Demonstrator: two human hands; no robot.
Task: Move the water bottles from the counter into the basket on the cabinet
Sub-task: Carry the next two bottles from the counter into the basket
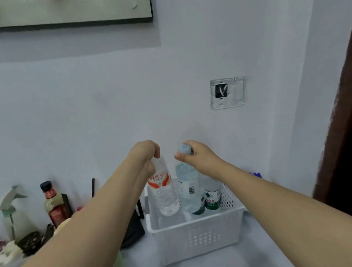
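A white perforated basket [200, 236] stands on the pale cabinet top. My left hand [143, 156] grips the top of a clear bottle with a red-and-white label [162, 191], which hangs tilted over the basket's left side. My right hand [197, 155] pinches the pale blue cap of a second clear bottle with a blue-white label [188, 186], held upright with its base inside the basket. A green-labelled bottle [212, 197] stands in the basket's far right corner, partly hidden behind my right forearm.
Left of the basket are a dark box [133, 231], a sauce bottle with a black cap [53, 202], a spray bottle [10, 211] and cloth clutter. A wall rises right behind the basket. A dark door frame [349, 137] is at the right.
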